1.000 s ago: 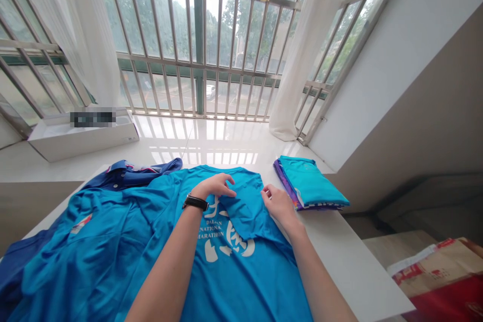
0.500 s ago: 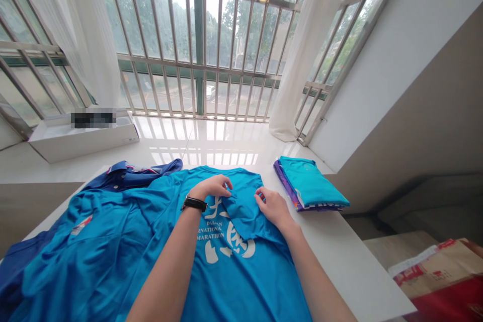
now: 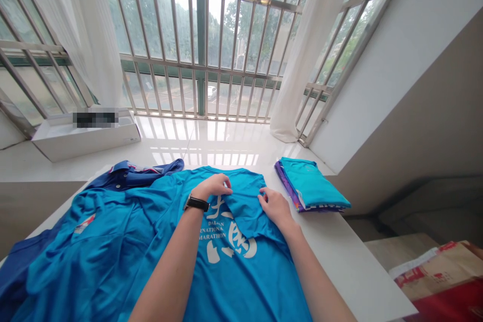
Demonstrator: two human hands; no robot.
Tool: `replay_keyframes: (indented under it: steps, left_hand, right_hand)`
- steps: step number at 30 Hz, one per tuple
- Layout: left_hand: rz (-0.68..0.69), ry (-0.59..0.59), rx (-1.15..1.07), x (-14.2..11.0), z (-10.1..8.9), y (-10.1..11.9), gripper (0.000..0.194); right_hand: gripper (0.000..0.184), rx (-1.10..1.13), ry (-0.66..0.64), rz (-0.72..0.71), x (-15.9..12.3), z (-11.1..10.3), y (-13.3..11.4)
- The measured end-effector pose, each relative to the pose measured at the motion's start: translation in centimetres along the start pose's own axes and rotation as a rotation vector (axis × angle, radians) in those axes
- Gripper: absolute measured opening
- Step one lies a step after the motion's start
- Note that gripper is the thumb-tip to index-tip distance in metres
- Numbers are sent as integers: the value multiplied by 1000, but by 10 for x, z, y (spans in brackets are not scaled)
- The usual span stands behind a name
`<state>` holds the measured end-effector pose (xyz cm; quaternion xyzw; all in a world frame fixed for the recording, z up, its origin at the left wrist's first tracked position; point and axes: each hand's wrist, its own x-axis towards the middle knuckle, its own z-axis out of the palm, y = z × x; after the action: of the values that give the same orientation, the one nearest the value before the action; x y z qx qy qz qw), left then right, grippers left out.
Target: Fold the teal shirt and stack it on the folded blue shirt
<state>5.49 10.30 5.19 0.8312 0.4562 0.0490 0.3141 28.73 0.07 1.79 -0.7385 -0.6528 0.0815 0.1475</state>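
A bright blue T-shirt [image 3: 241, 282] lies spread on a white table [image 3: 339, 256], its white print reading "Marathon" under a folded-over flap [image 3: 245, 209] of the same cloth. My left hand [image 3: 211, 186], with a black wristwatch [image 3: 196, 203], pinches the flap's upper left edge. My right hand [image 3: 275, 206] grips the flap's right side. Left of the hands, a second blue garment with a darker blue collar [image 3: 143, 171] lies bunched under the shirt's edge. A folded turquoise shirt [image 3: 311, 188] sits on a purple item at the table's far right.
A white box [image 3: 86, 138] stands on the glossy white windowsill [image 3: 196, 143] beyond the table. Barred windows and white curtains [image 3: 305, 50] fill the far side. A red and tan package [image 3: 437, 276] lies low at the right, beyond the table's edge.
My hands have drawn slightly closer together on the flap. The whole view has shifted a little as my head moved.
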Motion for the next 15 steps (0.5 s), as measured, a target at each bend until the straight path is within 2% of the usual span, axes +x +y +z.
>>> replay_keyframes:
  steps: [7, 11, 15]
  left_hand:
    - [-5, -80, 36, -3, -1, 1, 35]
    - [0, -117, 27, -4, -3, 5, 36]
    - [2, -146, 33, -2, -2, 4, 32]
  right_hand:
    - [27, -62, 71, -43, -5, -1, -5]
    - [30, -93, 102, -91, 8, -4, -13]
    - [38, -155, -19, -209, 37, -10, -20]
